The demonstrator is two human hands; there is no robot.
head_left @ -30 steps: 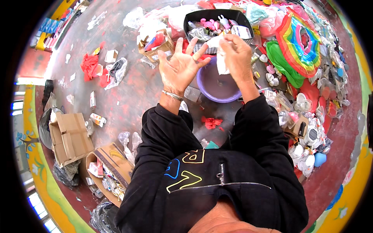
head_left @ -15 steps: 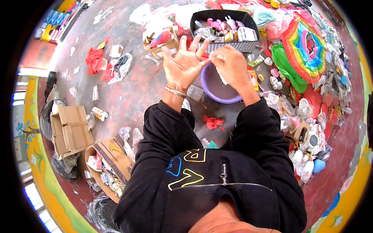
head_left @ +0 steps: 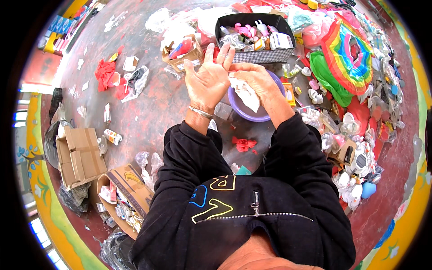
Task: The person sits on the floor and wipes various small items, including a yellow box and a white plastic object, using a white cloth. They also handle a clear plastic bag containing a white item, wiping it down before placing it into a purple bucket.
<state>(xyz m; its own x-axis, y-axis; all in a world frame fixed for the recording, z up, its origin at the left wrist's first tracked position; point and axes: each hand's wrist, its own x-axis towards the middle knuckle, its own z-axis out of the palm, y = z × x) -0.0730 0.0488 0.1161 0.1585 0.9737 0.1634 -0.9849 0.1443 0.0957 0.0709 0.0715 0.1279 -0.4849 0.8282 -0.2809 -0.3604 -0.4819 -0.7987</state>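
Observation:
My left hand is raised with the palm turned up and the fingers spread; a bracelet circles its wrist. Close against its little-finger side, my right hand is closed on a crumpled white tissue. The tissue hangs down from the fingers, in front of a purple basin on the floor. Greyish water shows in the basin, though my right hand and the tissue cover much of it. Whether the tissue is paper or cloth I cannot tell.
Beyond the basin stands a black bin of toys and packets, beside a small cardboard box. A rainbow-coloured inflatable and heaps of plastic waste lie to the right. Larger cardboard boxes stand at the left. Red scraps lie near my legs.
My right hand has turned and shifted slightly, and the tissue now hangs in fuller view. The fingers of my left hand have drawn a little closer together. The view has shifted slightly.

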